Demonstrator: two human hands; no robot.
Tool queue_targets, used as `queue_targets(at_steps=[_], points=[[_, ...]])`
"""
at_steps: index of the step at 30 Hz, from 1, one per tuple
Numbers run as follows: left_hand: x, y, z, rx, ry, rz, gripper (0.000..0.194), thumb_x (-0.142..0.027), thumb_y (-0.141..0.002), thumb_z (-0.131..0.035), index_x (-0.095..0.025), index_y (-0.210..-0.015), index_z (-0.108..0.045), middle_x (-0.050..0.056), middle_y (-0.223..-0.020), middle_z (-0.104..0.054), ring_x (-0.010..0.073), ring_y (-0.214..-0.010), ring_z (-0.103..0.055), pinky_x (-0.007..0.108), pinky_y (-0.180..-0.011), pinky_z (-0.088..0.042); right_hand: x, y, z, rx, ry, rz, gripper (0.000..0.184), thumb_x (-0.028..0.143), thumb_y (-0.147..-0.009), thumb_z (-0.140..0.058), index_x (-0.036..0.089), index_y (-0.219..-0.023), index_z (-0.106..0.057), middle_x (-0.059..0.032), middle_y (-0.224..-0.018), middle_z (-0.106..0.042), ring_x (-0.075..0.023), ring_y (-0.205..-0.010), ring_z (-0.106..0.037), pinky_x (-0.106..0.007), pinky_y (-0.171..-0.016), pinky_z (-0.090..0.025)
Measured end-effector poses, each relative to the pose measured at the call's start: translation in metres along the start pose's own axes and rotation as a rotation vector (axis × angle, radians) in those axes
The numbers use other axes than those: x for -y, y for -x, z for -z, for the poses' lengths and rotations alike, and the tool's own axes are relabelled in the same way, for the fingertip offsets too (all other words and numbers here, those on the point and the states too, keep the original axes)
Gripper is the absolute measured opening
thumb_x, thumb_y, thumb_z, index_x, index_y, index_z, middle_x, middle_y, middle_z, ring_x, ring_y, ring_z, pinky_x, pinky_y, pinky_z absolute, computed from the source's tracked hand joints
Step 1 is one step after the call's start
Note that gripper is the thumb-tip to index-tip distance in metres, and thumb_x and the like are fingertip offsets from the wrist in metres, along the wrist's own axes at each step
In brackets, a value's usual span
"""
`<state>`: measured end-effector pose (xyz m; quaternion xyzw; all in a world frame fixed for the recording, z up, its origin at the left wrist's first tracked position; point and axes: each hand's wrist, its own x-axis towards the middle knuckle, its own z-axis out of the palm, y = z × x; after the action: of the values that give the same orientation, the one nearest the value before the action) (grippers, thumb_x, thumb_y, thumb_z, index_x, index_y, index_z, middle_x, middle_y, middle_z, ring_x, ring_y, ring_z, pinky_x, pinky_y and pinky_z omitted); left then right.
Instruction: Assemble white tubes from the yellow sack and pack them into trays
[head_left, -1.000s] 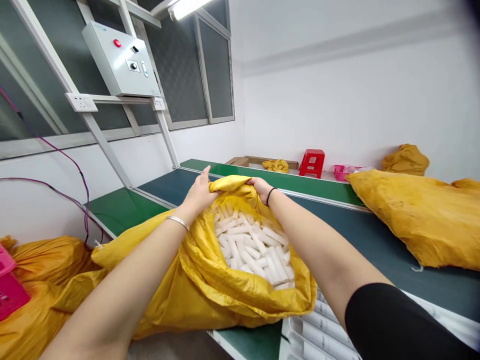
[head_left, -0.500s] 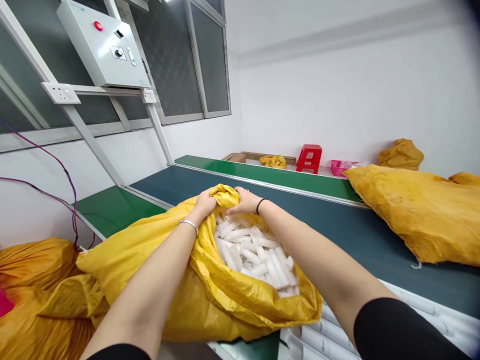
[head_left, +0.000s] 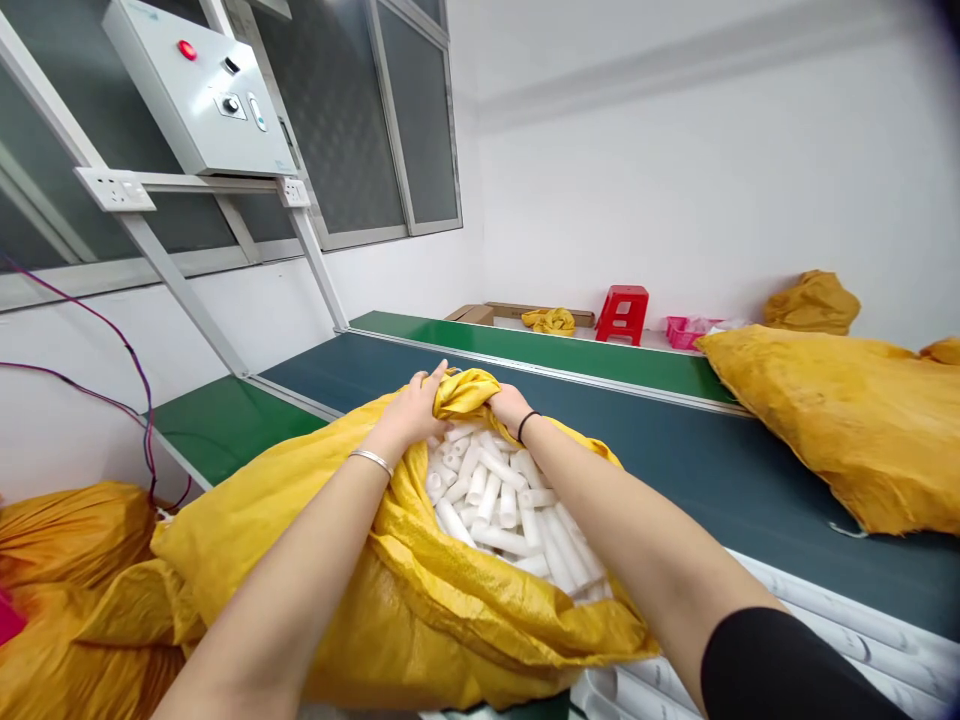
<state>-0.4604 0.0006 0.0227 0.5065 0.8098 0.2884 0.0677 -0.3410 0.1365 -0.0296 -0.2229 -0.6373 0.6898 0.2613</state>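
A large yellow woven sack [head_left: 337, 560] lies in front of me with its mouth open and its rim rolled outward. Inside it are several short white tubes [head_left: 495, 490], piled loosely. My left hand [head_left: 417, 405] grips the far rim of the sack on the left side, its thumb side up and its fingertips partly hidden. My right hand [head_left: 510, 408] is closed on the same rim just to the right, fingers tucked behind the rolled fabric. Between the two hands the rim bunches up in a twist.
A dark conveyor belt [head_left: 637, 460] with green side strips [head_left: 525, 350] runs behind the sack. Metal rollers [head_left: 847, 630] lie at lower right. Another yellow sack [head_left: 840, 410] rests on the belt; more sacks [head_left: 82, 580] are at left. A control box [head_left: 202, 95] hangs upper left.
Both hands have shifted slightly right along with the bunched rim. My left fingers have lifted and my right fingers wrap further behind the rim. The tubes inside have tumbled into a different arrangement.
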Motion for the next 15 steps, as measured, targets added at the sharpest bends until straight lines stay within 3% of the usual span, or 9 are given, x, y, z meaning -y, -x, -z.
queue_targets(at_steps=[2,5,7,11,15], points=[[0.002,-0.004,-0.002,0.026,-0.054,0.003,0.072,-0.03,-0.059,-0.08,-0.027,-0.127,-0.053,0.008,-0.137,-0.05,0.0334,-0.126,-0.046,0.04,-0.103,-0.038,0.002,0.005,0.0,0.06,0.01,0.0,0.023,0.028,-0.088,-0.061,0.013,-0.105,-0.063,-0.0057,-0.104,-0.066,-0.0165,-0.091,-0.064,-0.036,-0.083,-0.053],[0.005,-0.012,-0.005,0.085,-0.11,0.004,0.034,-0.034,-0.08,-0.068,-0.021,-0.111,-0.062,0.007,-0.118,-0.063,0.0247,-0.109,-0.059,0.041,-0.094,-0.046,0.004,0.013,-0.003,0.158,0.047,0.025,0.026,0.023,-0.077,-0.071,0.018,-0.102,-0.068,-0.001,-0.098,-0.07,-0.0157,-0.09,-0.065,-0.032,-0.088,-0.051],[0.005,-0.015,-0.007,0.068,-0.151,0.028,0.026,-0.035,-0.088,-0.059,-0.017,-0.107,-0.062,0.007,-0.111,-0.064,0.0208,-0.099,-0.061,0.041,-0.088,-0.049,0.005,0.013,-0.005,0.173,0.096,0.042,0.025,0.021,-0.074,-0.074,0.018,-0.099,-0.068,-0.0005,-0.095,-0.07,-0.016,-0.088,-0.065,-0.034,-0.087,-0.051],[-0.008,-0.02,0.005,-0.12,-0.237,0.096,0.028,-0.039,-0.091,-0.054,-0.015,-0.106,-0.06,0.006,-0.101,-0.063,0.0179,-0.087,-0.062,0.038,-0.08,-0.051,0.013,0.002,-0.013,0.073,0.212,0.087,0.017,0.025,-0.087,-0.063,0.012,-0.098,-0.064,-0.0047,-0.099,-0.066,-0.0171,-0.09,-0.063,-0.038,-0.083,-0.052],[-0.03,-0.029,0.045,-0.345,-0.29,0.077,0.022,-0.037,-0.089,-0.053,-0.02,-0.102,-0.061,0.005,-0.09,-0.065,0.0218,-0.087,-0.062,0.036,-0.077,-0.046,0.042,-0.013,-0.031,-0.006,0.235,0.209,0.024,0.029,-0.09,-0.059,0.013,-0.108,-0.06,-0.0065,-0.109,-0.062,-0.0188,-0.096,-0.061,-0.039,-0.084,-0.051]])
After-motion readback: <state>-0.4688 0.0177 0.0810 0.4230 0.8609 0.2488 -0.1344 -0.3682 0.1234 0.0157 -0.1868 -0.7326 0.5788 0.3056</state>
